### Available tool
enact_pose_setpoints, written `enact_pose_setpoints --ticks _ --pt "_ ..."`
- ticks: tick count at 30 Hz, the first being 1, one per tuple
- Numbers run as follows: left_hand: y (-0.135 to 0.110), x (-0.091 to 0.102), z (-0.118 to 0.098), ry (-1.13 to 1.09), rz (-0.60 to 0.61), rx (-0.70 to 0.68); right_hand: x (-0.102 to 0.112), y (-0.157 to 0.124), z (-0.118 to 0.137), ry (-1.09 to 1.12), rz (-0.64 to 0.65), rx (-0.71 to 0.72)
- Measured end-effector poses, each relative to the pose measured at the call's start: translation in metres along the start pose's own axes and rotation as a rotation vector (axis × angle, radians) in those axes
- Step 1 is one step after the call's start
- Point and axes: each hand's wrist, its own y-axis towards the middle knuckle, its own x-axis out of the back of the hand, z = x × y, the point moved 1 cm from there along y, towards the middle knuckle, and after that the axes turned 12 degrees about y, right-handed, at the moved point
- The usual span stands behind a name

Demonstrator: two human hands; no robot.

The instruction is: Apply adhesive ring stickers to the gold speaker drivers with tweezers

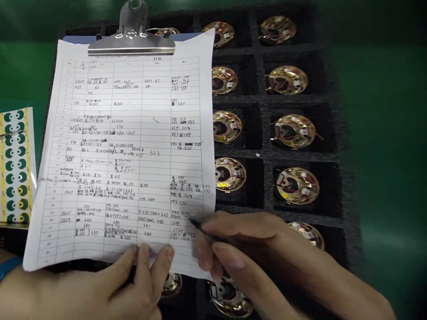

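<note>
A white form sheet (156,173) full of handwritten figures and model codes lies under the metal clip (131,40) of a blue clipboard (188,37). My right hand (253,253) grips a black pen (210,235), its tip at the right-hand column low on the sheet. Fingers of my left hand (133,280) rest, slightly apart, on the sheet's bottom edge, pressing it down. Beneath the clipboard is a black foam tray (248,151) whose compartments hold round gold-coloured parts (295,131), some with thin red wires.
To the left lies a sticker sheet (16,173) with dark green eye-like shapes and yellow edging. The tray sits on a green surface (383,133). A blue band (10,266) circles my left wrist. A tiny white speck (258,154) is on a tray divider.
</note>
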Motion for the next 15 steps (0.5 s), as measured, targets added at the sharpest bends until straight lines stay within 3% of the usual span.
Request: enact_pose_setpoints --ticks 7,15 --pt "0.001 0.001 0.000 -0.013 -0.022 0.023 -0.002 0.006 0.006 -0.020 -0.079 -0.034" --pt "0.001 0.003 0.001 -0.018 -0.008 0.017 0.000 0.000 -0.004 -0.090 -0.049 -0.065"
